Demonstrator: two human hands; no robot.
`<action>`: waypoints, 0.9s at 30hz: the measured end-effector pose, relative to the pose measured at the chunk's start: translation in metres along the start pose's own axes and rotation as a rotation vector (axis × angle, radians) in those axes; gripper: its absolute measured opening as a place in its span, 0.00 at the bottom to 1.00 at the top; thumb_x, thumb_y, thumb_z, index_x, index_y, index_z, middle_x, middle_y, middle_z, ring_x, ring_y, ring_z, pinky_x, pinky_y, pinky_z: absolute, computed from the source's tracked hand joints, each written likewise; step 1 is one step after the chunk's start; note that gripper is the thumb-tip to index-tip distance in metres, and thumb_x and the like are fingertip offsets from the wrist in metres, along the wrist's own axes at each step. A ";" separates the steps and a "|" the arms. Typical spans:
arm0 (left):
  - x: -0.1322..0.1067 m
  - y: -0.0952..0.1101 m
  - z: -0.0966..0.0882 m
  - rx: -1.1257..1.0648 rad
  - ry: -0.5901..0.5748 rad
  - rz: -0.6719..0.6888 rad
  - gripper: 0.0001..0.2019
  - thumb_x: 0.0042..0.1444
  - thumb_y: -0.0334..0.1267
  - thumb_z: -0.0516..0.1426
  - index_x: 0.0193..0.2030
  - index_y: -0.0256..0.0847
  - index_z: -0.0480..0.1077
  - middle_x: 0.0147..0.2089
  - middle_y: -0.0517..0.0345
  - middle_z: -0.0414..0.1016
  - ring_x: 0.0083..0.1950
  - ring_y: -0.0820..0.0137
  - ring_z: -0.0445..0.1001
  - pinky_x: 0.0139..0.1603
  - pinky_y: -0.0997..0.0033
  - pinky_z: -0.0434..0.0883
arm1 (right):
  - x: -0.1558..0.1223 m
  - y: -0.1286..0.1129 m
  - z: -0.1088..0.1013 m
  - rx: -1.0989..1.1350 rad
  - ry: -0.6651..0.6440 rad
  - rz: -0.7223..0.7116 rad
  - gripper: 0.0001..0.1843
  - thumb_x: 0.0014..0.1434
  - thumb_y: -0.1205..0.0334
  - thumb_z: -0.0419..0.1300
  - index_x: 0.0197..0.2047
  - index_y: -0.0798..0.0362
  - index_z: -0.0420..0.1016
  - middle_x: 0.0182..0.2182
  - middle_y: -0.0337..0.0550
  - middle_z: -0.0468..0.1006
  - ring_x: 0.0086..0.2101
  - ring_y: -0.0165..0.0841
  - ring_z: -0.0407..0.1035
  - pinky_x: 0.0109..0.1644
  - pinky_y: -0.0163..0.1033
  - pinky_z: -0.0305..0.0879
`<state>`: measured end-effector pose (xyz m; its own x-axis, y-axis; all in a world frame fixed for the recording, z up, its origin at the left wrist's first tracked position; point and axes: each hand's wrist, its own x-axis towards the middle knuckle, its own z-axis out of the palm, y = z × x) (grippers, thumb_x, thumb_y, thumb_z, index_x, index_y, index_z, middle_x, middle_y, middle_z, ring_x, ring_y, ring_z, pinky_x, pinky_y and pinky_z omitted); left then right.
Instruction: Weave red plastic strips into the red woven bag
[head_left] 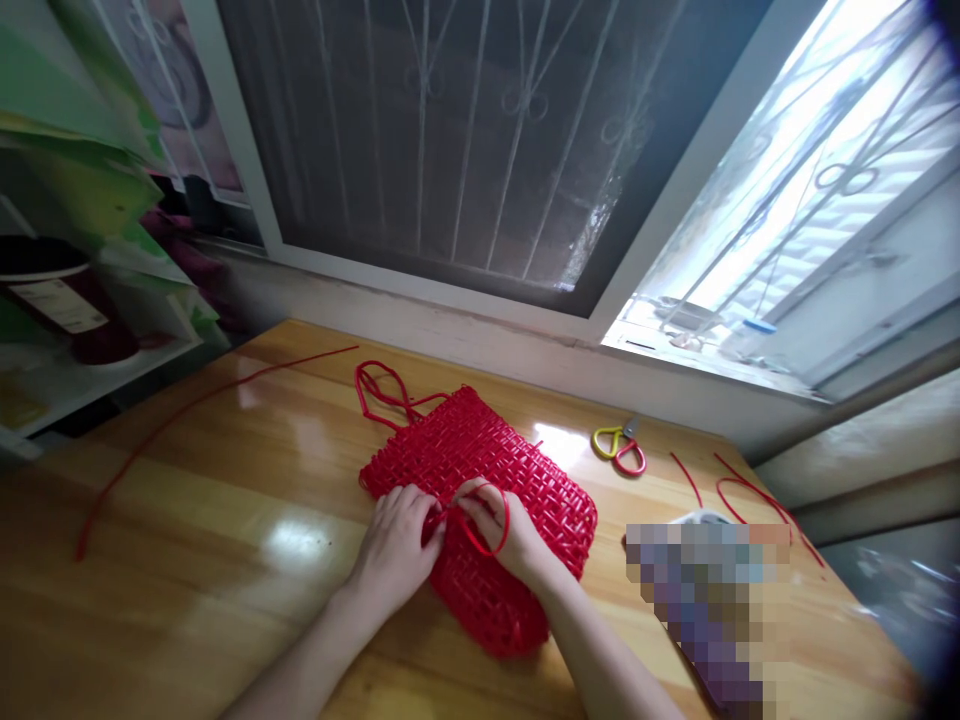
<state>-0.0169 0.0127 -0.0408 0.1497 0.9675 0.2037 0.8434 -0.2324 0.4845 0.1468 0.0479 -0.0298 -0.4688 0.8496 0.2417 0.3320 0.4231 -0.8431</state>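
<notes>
A red woven bag (pixel 491 440) lies tilted on its side on the wooden table (pixel 247 520), its weave made of glossy cord. At its left edge my left hand (pixel 397 540) is closed, with thumb and fingers gripping the weave. Close beside it, my right hand (pixel 502 525) has its fingers pinched on a thin red cord (pixel 508 520), which curls in a loop in front of the fingers. Exactly where the cord enters the weave is hidden by my fingertips. Beyond the bag, a red cord handle (pixel 382 390) rests on the tabletop.
Scissors (pixel 619 448) with yellow and red handles lie behind the bag on the right. Loose red cords (pixel 772 500) are at the right, another long cord (pixel 172 420) at the left. A blurred-out object (pixel 705 600) sits front right. A barred window (pixel 450 150) stands behind.
</notes>
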 end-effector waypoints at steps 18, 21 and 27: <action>0.007 -0.001 -0.007 -0.021 -0.093 -0.055 0.05 0.51 0.32 0.52 0.31 0.39 0.68 0.34 0.53 0.70 0.39 0.65 0.67 0.42 0.64 0.64 | -0.002 -0.003 0.000 0.011 -0.067 -0.033 0.09 0.61 0.65 0.48 0.41 0.51 0.69 0.33 0.39 0.75 0.33 0.29 0.69 0.39 0.33 0.65; 0.008 -0.001 -0.005 -0.058 -0.071 -0.085 0.05 0.49 0.28 0.52 0.30 0.39 0.68 0.33 0.55 0.70 0.38 0.66 0.67 0.42 0.65 0.64 | -0.001 -0.004 -0.001 0.003 -0.058 -0.033 0.09 0.61 0.65 0.48 0.38 0.51 0.68 0.31 0.39 0.73 0.32 0.28 0.67 0.37 0.32 0.64; 0.008 -0.001 -0.004 -0.092 -0.030 -0.103 0.06 0.43 0.27 0.53 0.28 0.39 0.67 0.30 0.57 0.69 0.35 0.68 0.67 0.40 0.66 0.64 | -0.002 -0.004 -0.004 -0.043 -0.106 0.012 0.08 0.61 0.65 0.48 0.32 0.52 0.66 0.26 0.37 0.71 0.27 0.27 0.65 0.33 0.31 0.62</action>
<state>-0.0184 0.0201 -0.0363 0.0812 0.9889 0.1244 0.8044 -0.1387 0.5776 0.1493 0.0455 -0.0247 -0.5476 0.8176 0.1780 0.3716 0.4282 -0.8237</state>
